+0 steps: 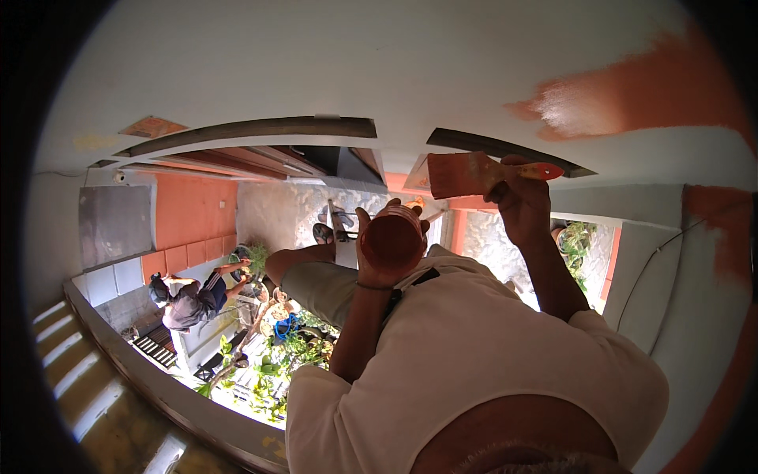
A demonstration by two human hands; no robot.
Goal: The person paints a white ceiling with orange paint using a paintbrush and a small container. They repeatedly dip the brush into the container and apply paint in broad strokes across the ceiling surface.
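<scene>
The right hand (521, 201) grips a flat paintbrush (474, 174) wet with orange paint, near the white ceiling (355, 55). The left hand (387, 245) wraps a paint cup (392, 237). Painting looks underway; spreading the orange patch (624, 99) needs steady strokes.

House exterior: half-painted wall (632, 103), courtyard plants (276, 371).

packages: none | labels: none | signs: none | screens: none in view
</scene>
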